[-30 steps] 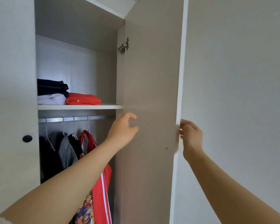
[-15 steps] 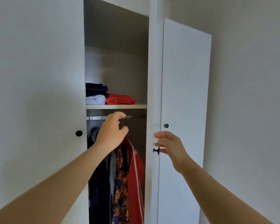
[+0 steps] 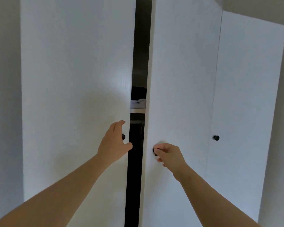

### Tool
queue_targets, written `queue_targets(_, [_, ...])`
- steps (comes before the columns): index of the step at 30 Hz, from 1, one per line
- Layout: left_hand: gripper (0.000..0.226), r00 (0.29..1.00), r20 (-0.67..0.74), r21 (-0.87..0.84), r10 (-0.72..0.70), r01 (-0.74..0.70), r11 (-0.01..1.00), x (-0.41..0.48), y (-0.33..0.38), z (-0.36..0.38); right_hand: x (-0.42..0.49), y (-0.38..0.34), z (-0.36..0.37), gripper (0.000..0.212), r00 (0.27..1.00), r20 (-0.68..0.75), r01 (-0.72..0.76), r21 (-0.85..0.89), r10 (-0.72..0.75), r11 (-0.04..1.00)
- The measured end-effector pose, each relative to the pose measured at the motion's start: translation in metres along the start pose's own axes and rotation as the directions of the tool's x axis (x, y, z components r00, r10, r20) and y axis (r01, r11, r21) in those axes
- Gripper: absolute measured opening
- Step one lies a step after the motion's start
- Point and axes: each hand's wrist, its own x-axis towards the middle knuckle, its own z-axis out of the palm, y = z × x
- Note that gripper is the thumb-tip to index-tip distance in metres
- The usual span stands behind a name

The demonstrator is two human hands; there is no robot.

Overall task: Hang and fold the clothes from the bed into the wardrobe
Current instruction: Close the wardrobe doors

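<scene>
Gap: a narrow dark slit (image 3: 134, 185) ran from top to bottom between the left door (image 3: 72, 87) and the middle door (image 3: 182, 79) of the wardrobe (image 3: 187, 38); both doors were almost shut.
Room at the sides: a grey wall (image 3: 5, 95) stood just beside the outer edge of the left door. A third door (image 3: 249, 95) lay flat and closed on the right, with its own black knob (image 3: 216, 137) well apart from both hands.
Left grip (image 3: 115, 141): it was spread, the fingers straight and a little apart, the thumb reaching past the door edge into the slit. The left door's knob (image 3: 123, 136) showed between the thumb and the fingers; I cannot tell if the skin touched it.
Right grip (image 3: 168, 154): the fingers were curled and pinched the middle door's knob (image 3: 155, 152), which was near the inner edge of that door.
Clothes: through the slit, above both hands, a white folded garment (image 3: 138, 103) lay on the shelf (image 3: 137, 110), with a dark folded garment (image 3: 138, 93) on top of it.
Below the shelf: the inside was too dark to tell what hung there.
</scene>
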Motion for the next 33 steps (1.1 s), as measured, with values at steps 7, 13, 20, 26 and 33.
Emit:
queue_targets(7, [0.099,0.981,0.131,0.514,-0.142,0.055,0.856,0.034,-0.052,0.009,0.051,0.005,0.035,0.016,0.999,0.054,-0.003,-0.045,0.005,0.999])
queue_targets(13, [0.109,0.984,0.102,0.672,-0.145,0.039,0.74,0.057,-0.089,0.029,0.092,0.016,0.064,0.017,1.0,0.007,-0.009,-0.177,0.01,0.984])
queue_targets(20, [0.126,0.996,0.05,0.749,-0.069,0.008,0.663,0.06,-0.115,0.05,0.12,0.021,0.084,0.021,1.0,-0.021,-0.021,-0.213,0.017,0.977])
queue_targets(26, [0.128,0.999,0.026,0.764,-0.024,-0.005,0.645,0.062,-0.127,0.052,0.138,0.024,0.093,0.022,1.0,-0.023,-0.006,-0.245,0.0,0.97])
queue_targets(33, [0.126,0.999,0.008,0.765,0.034,-0.028,0.644,0.062,-0.128,0.055,0.147,0.029,0.095,0.022,1.0,-0.025,0.003,-0.363,-0.013,0.932])
